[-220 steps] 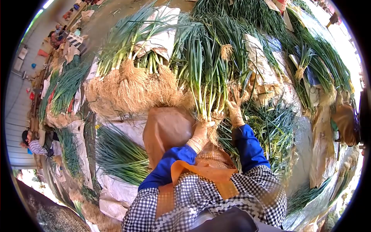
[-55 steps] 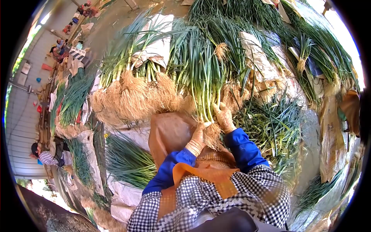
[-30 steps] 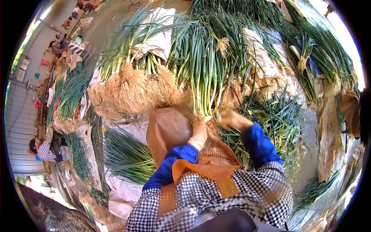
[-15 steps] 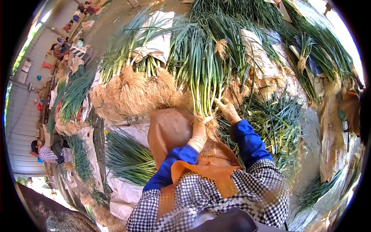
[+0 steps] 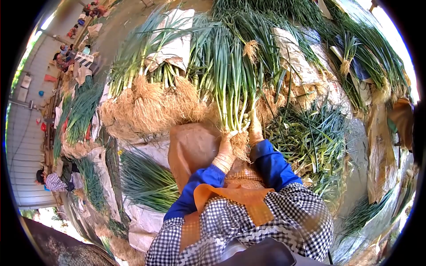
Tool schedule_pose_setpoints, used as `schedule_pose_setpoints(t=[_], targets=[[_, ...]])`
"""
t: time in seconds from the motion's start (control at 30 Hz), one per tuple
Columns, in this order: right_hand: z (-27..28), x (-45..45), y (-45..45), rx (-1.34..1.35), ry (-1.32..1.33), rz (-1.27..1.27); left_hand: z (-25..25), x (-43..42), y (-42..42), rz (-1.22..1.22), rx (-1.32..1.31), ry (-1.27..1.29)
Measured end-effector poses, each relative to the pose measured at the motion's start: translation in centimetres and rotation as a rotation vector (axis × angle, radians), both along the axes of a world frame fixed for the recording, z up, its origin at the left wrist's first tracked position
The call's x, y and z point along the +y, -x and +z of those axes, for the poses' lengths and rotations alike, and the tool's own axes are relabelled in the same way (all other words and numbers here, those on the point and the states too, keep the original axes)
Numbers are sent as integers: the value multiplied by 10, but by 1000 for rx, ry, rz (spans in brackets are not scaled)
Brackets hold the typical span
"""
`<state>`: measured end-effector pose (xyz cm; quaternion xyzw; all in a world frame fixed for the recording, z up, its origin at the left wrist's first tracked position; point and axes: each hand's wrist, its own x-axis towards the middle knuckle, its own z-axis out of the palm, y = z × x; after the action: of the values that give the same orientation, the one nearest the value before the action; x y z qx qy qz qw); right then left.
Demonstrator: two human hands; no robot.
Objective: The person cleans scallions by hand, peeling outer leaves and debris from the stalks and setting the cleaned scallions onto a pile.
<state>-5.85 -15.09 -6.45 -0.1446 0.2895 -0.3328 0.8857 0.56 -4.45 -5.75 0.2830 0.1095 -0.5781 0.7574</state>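
Note:
A bunch of green onions (image 5: 230, 95) stretches away from me, leaves at the far end and tan roots (image 5: 240, 144) toward my lap. My left hand (image 5: 226, 145), in a pale glove, is closed round the white stems just above the roots. At the right side of the same bunch, my right hand (image 5: 255, 127) has its fingers closed on the stems, beside the roots; the fingertips are partly hidden. Beneath the roots lies the orange-brown apron (image 5: 191, 142) over my lap.
Rooted green onion bunches (image 5: 148, 99) lie ahead to the left. A heap of loose leaves (image 5: 310, 142) is on my right, and more green onions (image 5: 148, 181) lie on white sacking at my left. Another person (image 5: 55, 181) sits at far left.
My right hand has moved left and closer in, from just off the bunch's right edge to against its stems. The left hand keeps its hold near the roots.

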Motion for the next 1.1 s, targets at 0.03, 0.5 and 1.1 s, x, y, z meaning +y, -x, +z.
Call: schedule_pose_setpoints(t=[0.03,0.5,1.1], targets=[[3,3,-9,353,91,-50,-14,0,-4,-26,95,11],[7,37,100,1237,1580,1129,20,2,-19,-34,165,126],[105,-26,65,540,1046,407,282,91,-115,-205,-1047,-59]])
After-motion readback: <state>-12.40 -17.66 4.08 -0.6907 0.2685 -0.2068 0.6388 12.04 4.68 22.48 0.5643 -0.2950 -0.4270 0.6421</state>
